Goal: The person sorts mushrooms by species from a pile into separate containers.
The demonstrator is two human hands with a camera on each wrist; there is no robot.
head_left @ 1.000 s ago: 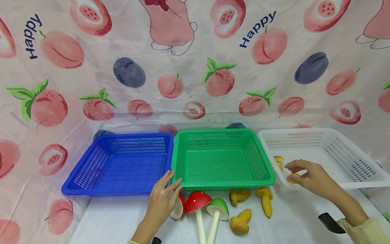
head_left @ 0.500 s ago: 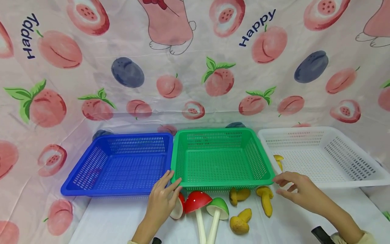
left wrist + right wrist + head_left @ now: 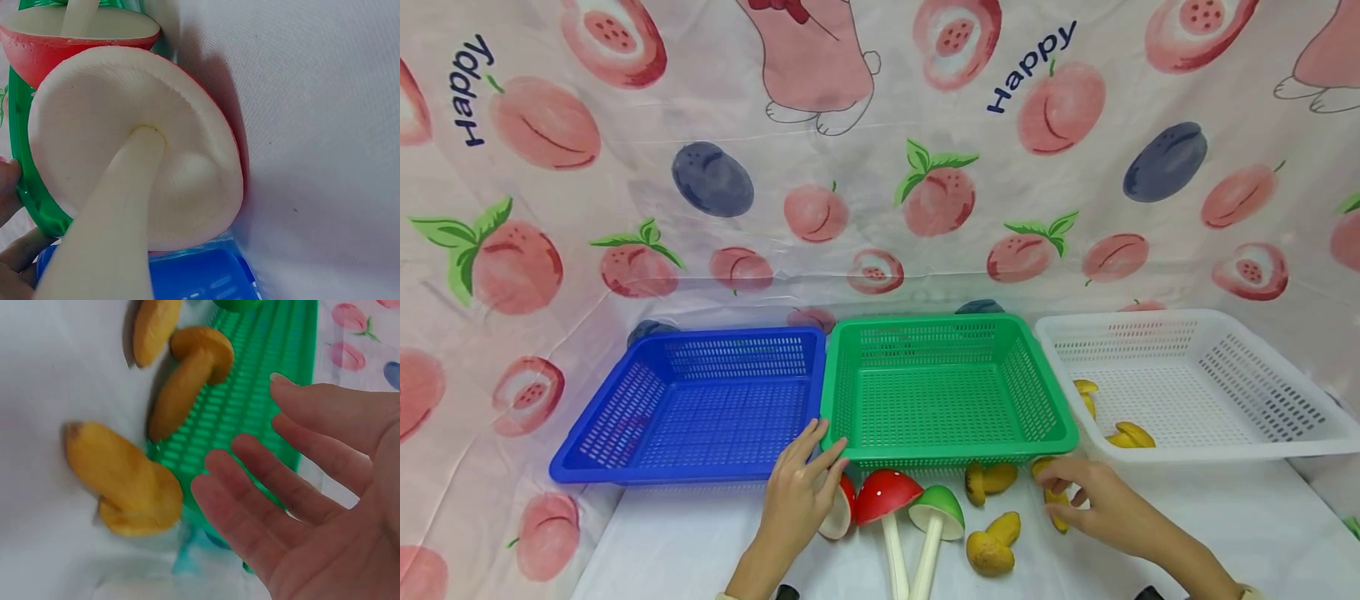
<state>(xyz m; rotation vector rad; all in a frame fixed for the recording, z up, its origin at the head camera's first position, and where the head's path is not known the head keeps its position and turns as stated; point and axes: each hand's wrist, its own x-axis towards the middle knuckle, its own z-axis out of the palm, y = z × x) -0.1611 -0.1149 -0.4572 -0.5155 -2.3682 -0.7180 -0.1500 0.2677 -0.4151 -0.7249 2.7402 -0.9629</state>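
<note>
My left hand lies with extended fingers at the front corner where the green basket meets the blue basket. Beside it is a red-capped toy mushroom, partly covered in the head view; its pale underside and stem fill the left wrist view. My right hand hovers over a yellow mushroom, covering part of it in the head view. In the right wrist view the right hand's fingers are spread and apart from that mushroom. Two more yellow mushrooms lie left of it.
A white basket stands at the right with two yellow mushrooms inside. A white-dotted red mushroom and a green mushroom lie before the green basket. A fruit-printed cloth hangs behind.
My right hand has left a yellow mushroom in the white basket, come out over the rim and moved left to the yellow mushroom on the table. The left hand has stayed put.
</note>
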